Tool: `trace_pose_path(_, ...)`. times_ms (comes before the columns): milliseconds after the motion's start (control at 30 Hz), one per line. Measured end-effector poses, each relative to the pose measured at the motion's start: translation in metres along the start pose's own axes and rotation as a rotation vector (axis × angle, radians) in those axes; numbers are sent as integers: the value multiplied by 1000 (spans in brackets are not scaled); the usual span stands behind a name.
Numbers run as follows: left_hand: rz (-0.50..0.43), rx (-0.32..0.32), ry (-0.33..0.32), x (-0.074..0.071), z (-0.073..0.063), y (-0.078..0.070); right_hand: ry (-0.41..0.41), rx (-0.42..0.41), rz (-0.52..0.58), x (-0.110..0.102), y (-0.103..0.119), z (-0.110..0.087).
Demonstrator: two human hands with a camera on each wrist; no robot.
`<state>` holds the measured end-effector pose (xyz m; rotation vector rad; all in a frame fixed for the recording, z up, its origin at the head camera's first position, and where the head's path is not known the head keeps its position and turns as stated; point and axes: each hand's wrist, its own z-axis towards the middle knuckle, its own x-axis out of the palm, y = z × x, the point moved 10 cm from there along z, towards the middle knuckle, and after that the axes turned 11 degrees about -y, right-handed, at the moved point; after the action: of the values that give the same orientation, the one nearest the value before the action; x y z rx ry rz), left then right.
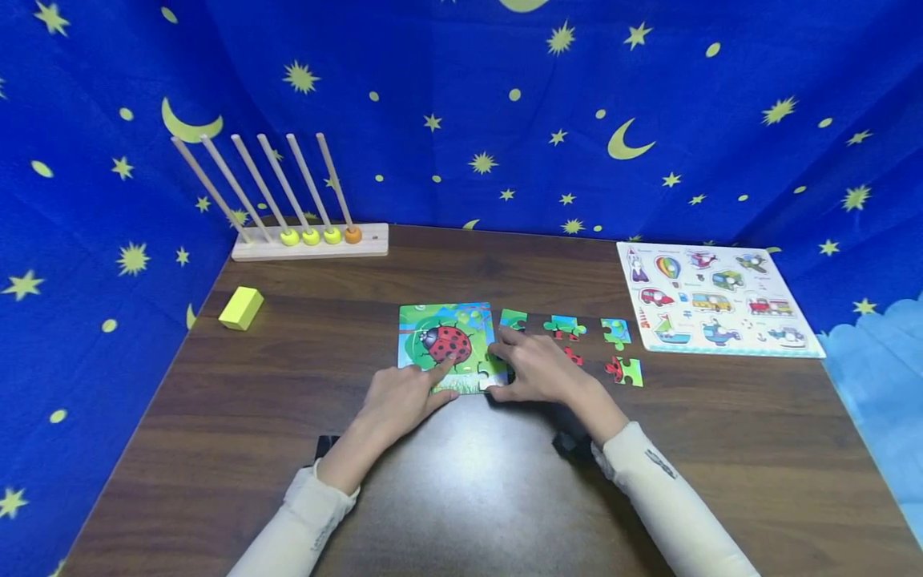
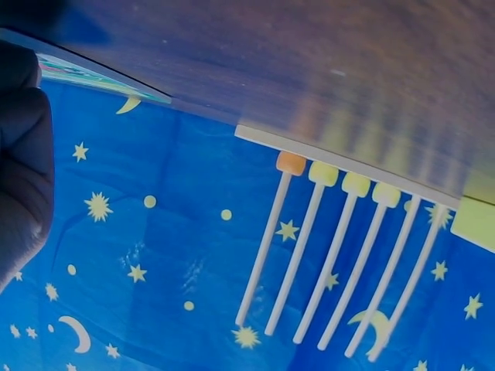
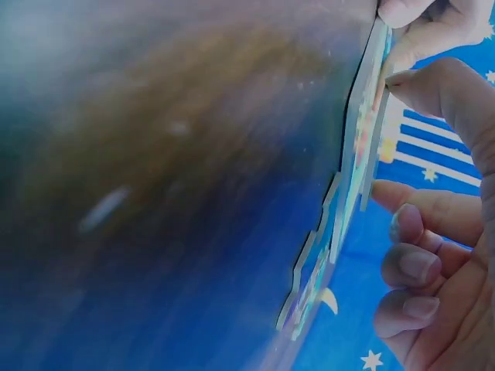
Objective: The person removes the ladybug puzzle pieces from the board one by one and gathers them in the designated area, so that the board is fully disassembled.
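Note:
A square ladybug jigsaw puzzle (image 1: pixel 414 320) lies on the table before me. My left hand (image 1: pixel 400 398) rests at its lower left, the extended index fingertip pressing the picture and the thumb along the near edge. With thumb and index finger, my right hand (image 1: pixel 541 369) pinches a green puzzle piece (image 1: pixel 493 373) over the puzzle's lower right corner. In the right wrist view, that puzzle piece (image 3: pixel 373 166) stands edge-on between the fingertips, close over the puzzle, its other fingers curled below. The left wrist view shows only part of the left hand (image 2: pixel 23 170).
Several loose puzzle pieces (image 1: pixel 616 332) lie right of the puzzle, some partly behind my right hand. A vehicle peg board (image 1: pixel 721 340) sits at the back right. A wooden bead stand (image 1: pixel 310 250) with upright rods is at the back left, near a yellow block (image 1: pixel 241 308).

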<state>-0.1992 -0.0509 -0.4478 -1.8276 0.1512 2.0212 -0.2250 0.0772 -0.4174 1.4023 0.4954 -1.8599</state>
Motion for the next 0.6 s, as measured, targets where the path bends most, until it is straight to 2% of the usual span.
trace_pose_path(300, -1, -8, 0, 1, -1, 1, -25, 33, 31, -18, -10, -25)
trace_pose_path(600, -9, -17, 15, 3, 0, 1, -2, 135, 34, -30, -33, -57)
